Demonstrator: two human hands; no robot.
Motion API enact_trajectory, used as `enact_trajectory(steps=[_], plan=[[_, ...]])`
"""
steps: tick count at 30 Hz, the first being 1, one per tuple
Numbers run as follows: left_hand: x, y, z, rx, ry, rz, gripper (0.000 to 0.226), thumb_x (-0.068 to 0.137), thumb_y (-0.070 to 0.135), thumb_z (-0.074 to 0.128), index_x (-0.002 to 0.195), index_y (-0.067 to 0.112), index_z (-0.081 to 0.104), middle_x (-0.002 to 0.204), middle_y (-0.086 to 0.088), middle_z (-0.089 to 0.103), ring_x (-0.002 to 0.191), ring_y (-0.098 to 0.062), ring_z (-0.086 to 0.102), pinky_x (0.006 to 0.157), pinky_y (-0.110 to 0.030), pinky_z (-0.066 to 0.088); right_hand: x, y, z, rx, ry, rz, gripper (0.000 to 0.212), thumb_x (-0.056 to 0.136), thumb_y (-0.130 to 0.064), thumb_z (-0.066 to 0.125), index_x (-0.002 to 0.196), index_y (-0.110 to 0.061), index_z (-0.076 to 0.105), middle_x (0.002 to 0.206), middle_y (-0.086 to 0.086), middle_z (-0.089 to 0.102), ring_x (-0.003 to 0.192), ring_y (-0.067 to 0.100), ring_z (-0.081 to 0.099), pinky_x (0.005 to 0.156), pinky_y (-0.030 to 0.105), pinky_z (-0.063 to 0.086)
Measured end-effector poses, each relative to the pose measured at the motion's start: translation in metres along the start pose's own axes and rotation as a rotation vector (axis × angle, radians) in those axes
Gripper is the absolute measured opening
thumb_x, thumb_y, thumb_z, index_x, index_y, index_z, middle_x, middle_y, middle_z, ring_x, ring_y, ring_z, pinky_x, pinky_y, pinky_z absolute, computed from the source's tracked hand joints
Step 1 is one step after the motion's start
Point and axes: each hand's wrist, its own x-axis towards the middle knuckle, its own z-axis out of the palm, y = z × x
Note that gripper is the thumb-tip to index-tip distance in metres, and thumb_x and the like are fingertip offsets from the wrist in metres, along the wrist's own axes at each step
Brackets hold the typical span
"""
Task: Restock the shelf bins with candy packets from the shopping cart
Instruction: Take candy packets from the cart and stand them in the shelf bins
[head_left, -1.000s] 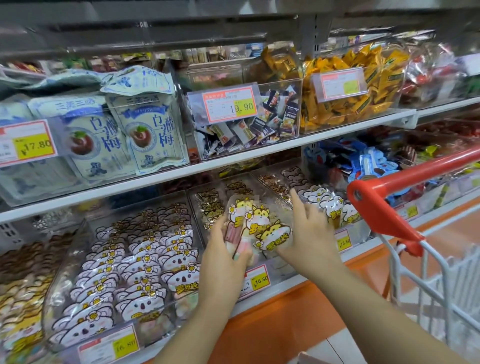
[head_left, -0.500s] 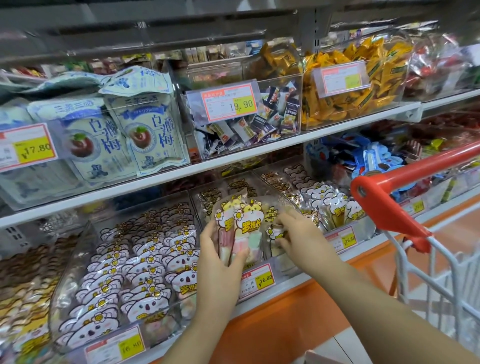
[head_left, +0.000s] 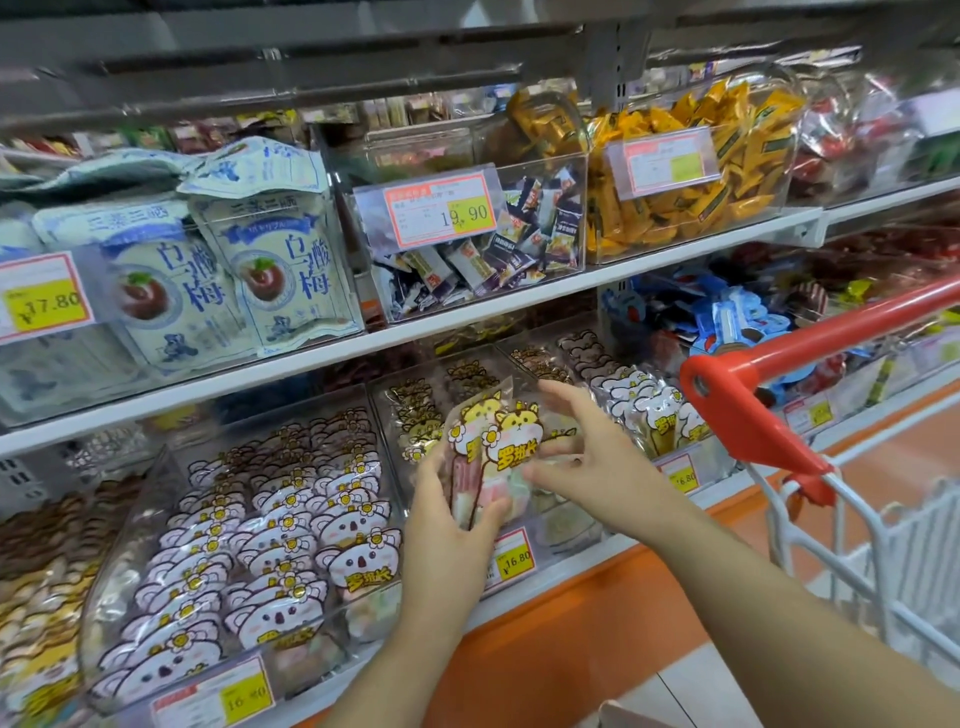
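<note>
Left hand (head_left: 452, 525) still grips candy packets (head_left: 511, 441); right hand (head_left: 587, 467) now lifted, fingers spread, perhaps touching them.

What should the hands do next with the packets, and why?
Probably lower the packets into the front of the middle bin. The left hand grips them upright just above it, the right hand touches their side, and matching packets stand at the bin's back.

Yellow cat-faced candy packets (head_left: 511, 436) show pink and green sweets; lilac koala-faced packets (head_left: 291, 525) left of the left grip (head_left: 447, 530); red cart handle (head_left: 779, 364); orange shelf base (head_left: 545, 649).
</note>
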Motion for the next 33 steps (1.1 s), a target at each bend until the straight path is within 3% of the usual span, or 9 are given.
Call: enact_trajectory(steps=[4,8,11,14,17,21,24,28,33], plan=[[0.002,-0.001,-0.004,0.03,-0.052,-0.001,0.079,0.086,0.019,0.077,0.148,0.029,0.029,0.135,0.022,0.039,0.096,0.041,0.036,0.077,0.006,0.034,0.004,0.002,0.003,-0.019,0.057,-0.023,0.059,0.079,-0.021,0.083,0.123,-0.036,0.045,0.09,-0.01,0.048,0.076,0.001,0.049,0.073,0.02,0.046],[0.008,-0.005,-0.012,0.065,-0.037,-0.008,0.052,0.092,0.041,0.065,0.138,0.031,0.044,0.128,0.021,0.055,0.114,0.008,0.053,0.097,-0.016,0.043,0.011,0.0,-0.002,-0.018,0.106,-0.06,0.039,0.083,-0.01,0.077,0.107,-0.026,0.052,0.084,-0.004,0.042,0.068,0.008,0.041,0.064,0.02,0.038],[0.009,-0.004,-0.014,0.088,0.026,0.045,0.011,0.099,0.032,0.056,0.1,0.021,0.056,0.091,0.009,0.06,0.08,0.004,0.054,0.068,-0.008,0.041,0.01,0.003,-0.009,-0.107,0.141,-0.052,0.039,0.086,-0.007,0.073,0.098,-0.034,0.048,0.088,-0.004,0.043,0.07,0.01,0.041,0.062,0.018,0.037],[0.012,0.0,-0.021,0.192,0.029,0.037,0.015,0.097,0.029,0.061,0.09,0.019,0.053,0.078,0.001,0.058,0.069,-0.005,0.054,0.061,-0.019,0.043,0.008,0.007,-0.011,-0.186,0.133,-0.049,0.04,0.088,-0.01,0.072,0.093,-0.038,0.044,0.088,-0.004,0.046,0.077,0.017,0.047,0.068,0.02,0.042],[0.022,0.007,-0.033,0.363,-0.072,-0.005,0.025,0.093,0.031,0.068,0.114,0.029,0.054,0.083,0.001,0.066,0.08,-0.016,0.063,0.07,-0.036,0.051,0.01,0.008,-0.008,-0.284,0.124,-0.062,0.041,0.088,-0.008,0.071,0.09,-0.038,0.043,0.089,-0.004,0.05,0.085,0.022,0.051,0.076,0.034,0.044],[0.036,0.018,-0.047,0.698,-0.221,0.012,0.054,0.089,0.042,0.071,0.136,0.023,0.054,0.082,0.012,0.063,0.084,-0.015,0.061,0.072,-0.031,0.049,0.014,0.006,-0.002,-0.453,0.145,-0.102,0.037,0.089,-0.004,0.067,0.1,-0.03,0.044,0.101,-0.005,0.049,0.091,0.017,0.049,0.076,0.03,0.037],[0.037,0.021,-0.045,0.86,-0.288,0.013,0.066,0.087,0.052,0.069,0.144,0.028,0.048,0.096,0.01,0.068,0.104,-0.023,0.058,0.087,-0.031,0.047,0.016,0.007,-0.007,-0.543,0.163,-0.111,0.031,0.089,-0.003,0.065,0.108,-0.024,0.052,0.104,-0.002,0.046,0.093,0.019,0.049,0.077,0.031,0.039],[0.03,0.02,-0.037,1.109,-0.267,0.094,0.036,0.088,0.061,0.061,0.111,0.033,0.059,0.104,0.004,0.069,0.107,-0.024,0.056,0.087,-0.035,0.034,0.02,0.01,-0.007,-0.71,0.136,-0.053,0.026,0.092,-0.01,0.064,0.112,-0.023,0.054,0.103,-0.002,0.043,0.092,0.023,0.049,0.072,0.032,0.039],[0.036,0.02,-0.044,1.142,-0.334,0.117,0.037,0.087,0.062,0.062,0.086,0.026,0.051,0.091,0.006,0.062,0.094,-0.02,0.058,0.087,-0.036,0.036,0.023,0.013,-0.001,-0.75,0.083,-0.003,0.024,0.092,-0.012,0.062,0.112,-0.022,0.055,0.109,0.003,0.049,0.094,0.029,0.054,0.077,0.038,0.048]])
